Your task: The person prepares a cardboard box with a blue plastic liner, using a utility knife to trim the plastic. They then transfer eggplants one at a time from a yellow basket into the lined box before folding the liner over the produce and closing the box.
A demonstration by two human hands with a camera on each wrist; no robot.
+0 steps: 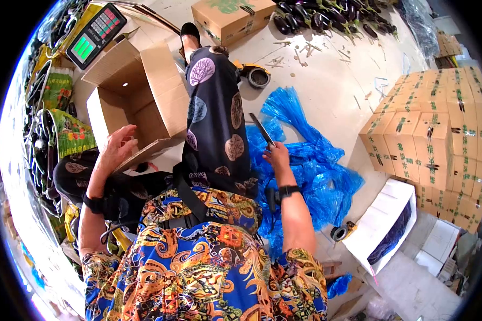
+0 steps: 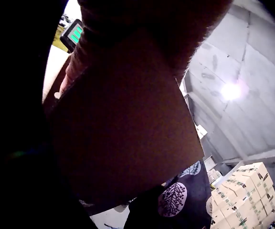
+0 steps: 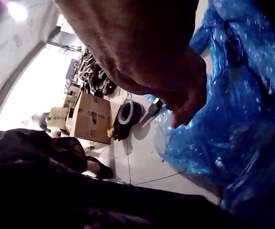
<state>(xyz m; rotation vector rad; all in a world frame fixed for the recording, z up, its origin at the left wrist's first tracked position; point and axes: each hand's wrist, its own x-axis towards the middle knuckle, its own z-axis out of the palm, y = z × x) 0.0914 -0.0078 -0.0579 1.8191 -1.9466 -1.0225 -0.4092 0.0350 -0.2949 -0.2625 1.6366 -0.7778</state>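
An open cardboard box (image 1: 144, 115) with raised flaps stands between the person's knees. My left hand (image 1: 121, 145) is over its near flap, with the fingers loosely bent and spread and nothing between them. That flap (image 2: 128, 124) fills the middle of the left wrist view and hides most of the hand. My right hand (image 1: 277, 155) grips a knife (image 1: 261, 127), its narrow blade pointing forward and away. Beneath this hand spreads a heap of crumpled blue plastic bags (image 1: 310, 171). The right wrist view shows the knife (image 3: 152, 112) only in part, behind the fingers.
A tape dispenser (image 1: 257, 77) lies ahead of the blue plastic. Farther off are a closed carton (image 1: 233, 21) and a pile of eggplants (image 1: 326, 16). A lit digital scale (image 1: 96, 36) stands at the left, and stacked cartons (image 1: 428, 128) rise at the right beside a white box (image 1: 383, 219).
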